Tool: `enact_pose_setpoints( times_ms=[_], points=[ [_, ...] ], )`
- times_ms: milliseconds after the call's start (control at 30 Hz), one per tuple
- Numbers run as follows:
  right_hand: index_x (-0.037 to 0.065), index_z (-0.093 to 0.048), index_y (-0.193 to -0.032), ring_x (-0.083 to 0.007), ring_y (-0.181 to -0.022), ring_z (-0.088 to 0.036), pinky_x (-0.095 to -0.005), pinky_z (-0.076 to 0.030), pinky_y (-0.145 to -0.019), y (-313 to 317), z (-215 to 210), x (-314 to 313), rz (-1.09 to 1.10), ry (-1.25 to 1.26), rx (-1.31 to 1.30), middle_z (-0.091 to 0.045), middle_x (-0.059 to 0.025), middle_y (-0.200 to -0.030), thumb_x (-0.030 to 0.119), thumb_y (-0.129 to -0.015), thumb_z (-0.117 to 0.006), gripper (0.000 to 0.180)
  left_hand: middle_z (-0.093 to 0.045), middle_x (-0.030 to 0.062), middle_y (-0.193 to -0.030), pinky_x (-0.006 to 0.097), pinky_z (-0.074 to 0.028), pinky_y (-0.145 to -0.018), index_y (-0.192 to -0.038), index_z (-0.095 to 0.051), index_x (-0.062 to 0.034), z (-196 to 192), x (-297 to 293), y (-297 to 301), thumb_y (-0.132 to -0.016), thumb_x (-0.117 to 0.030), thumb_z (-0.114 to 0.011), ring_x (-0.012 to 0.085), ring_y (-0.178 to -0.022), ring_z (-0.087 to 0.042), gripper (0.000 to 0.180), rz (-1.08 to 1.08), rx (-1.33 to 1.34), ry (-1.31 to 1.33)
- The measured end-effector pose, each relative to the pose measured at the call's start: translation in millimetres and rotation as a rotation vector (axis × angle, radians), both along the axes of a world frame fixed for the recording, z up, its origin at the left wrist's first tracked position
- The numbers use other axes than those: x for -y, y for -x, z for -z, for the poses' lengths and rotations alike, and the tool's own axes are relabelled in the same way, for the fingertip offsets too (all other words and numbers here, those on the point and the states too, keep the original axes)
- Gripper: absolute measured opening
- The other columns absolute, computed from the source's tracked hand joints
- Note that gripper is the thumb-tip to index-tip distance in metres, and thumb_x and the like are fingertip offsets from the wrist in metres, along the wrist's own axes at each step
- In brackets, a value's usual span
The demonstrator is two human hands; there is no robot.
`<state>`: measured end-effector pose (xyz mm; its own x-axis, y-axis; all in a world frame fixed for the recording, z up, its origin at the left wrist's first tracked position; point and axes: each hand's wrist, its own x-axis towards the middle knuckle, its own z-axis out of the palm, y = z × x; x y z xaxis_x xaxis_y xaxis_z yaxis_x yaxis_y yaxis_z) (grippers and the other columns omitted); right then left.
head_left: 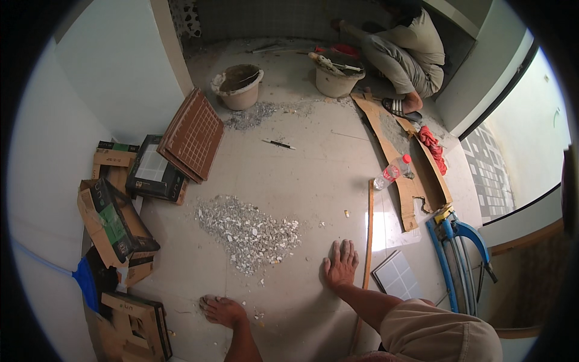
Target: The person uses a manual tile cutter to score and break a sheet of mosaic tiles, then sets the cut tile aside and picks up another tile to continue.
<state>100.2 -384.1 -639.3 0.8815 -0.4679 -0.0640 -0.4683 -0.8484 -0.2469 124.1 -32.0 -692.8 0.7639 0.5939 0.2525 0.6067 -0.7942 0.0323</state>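
Observation:
My right hand (pixel 341 265) rests flat on the pale tiled floor with its fingers spread and holds nothing. To the left and nearer me, my left hand (pixel 224 311) also lies on the floor, fingers apart and dusty. Between and beyond them spreads a pile of broken tile chips (pixel 253 232). A long thin wooden strip (pixel 368 241) runs along the floor just right of my right hand. Beside that strip lies a grey tile with white lines (pixel 398 274). Farther off on the floor is a dark pen-like stick (pixel 279 145).
Tile cartons (pixel 111 223), brown tiles (pixel 192 136) and a blue broom (pixel 87 286) line the left side. Two buckets (pixel 238 87) stand ahead, near a crouching person (pixel 401 51). At right are flattened cardboard (pixel 386 142), a bottle (pixel 392 173), a red cloth (pixel 432 149) and a blue tile cutter (pixel 461 259).

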Motion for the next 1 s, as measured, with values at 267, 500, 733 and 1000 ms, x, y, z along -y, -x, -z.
enact_pose_setpoints(
  times_ms=[267, 500, 733, 1000],
  points=[
    [0.009, -0.030, -0.160, -0.0376, -0.158, -0.007, -0.0550, -0.005, -0.126, 2, 3, 3, 0.007, 0.011, 0.005, -0.019, -0.0227, -0.168, 0.042, -0.098, -0.048, 0.073, -0.046, 0.0209, -0.149, 0.054, -0.031, -0.116, -0.140, -0.047, -0.0012, -23, 12, -3, -0.101, -0.026, -0.045, 0.0379, -0.142, -0.042, 0.047, -0.044, -0.097, 0.072],
    [0.007, -0.032, -0.160, -0.0385, -0.158, -0.008, -0.0552, -0.005, -0.125, 2, -1, 2, 0.002, -0.005, 0.025, -0.019, -0.0238, -0.168, 0.042, -0.097, -0.049, 0.074, -0.048, 0.0209, -0.147, 0.054, -0.033, -0.114, -0.139, -0.047, -0.0014, -12, 7, 1, -0.099, -0.024, -0.045, 0.0381, -0.139, -0.045, 0.046, -0.055, -0.102, 0.076],
    [0.007, -0.032, -0.159, -0.0401, -0.157, -0.011, -0.0561, -0.007, -0.125, 0, -5, -4, 0.003, -0.013, 0.026, -0.022, -0.0263, -0.166, 0.040, -0.097, -0.050, 0.073, -0.046, 0.0218, -0.149, 0.055, -0.032, -0.115, -0.139, -0.047, -0.0016, -5, -2, -1, -0.098, -0.025, -0.045, 0.0395, -0.141, -0.042, 0.047, -0.030, -0.082, 0.061],
    [0.006, -0.034, -0.158, -0.0397, -0.156, -0.015, -0.0558, -0.010, -0.125, -3, -1, 4, -0.023, 0.003, 0.085, -0.023, -0.0260, -0.165, 0.041, -0.098, -0.050, 0.072, -0.053, 0.0213, -0.132, 0.055, -0.038, -0.106, -0.134, -0.049, -0.0009, 3, -1, -2, -0.101, -0.030, -0.043, 0.0399, -0.122, -0.052, 0.044, -0.026, -0.069, -0.061]
  ],
)
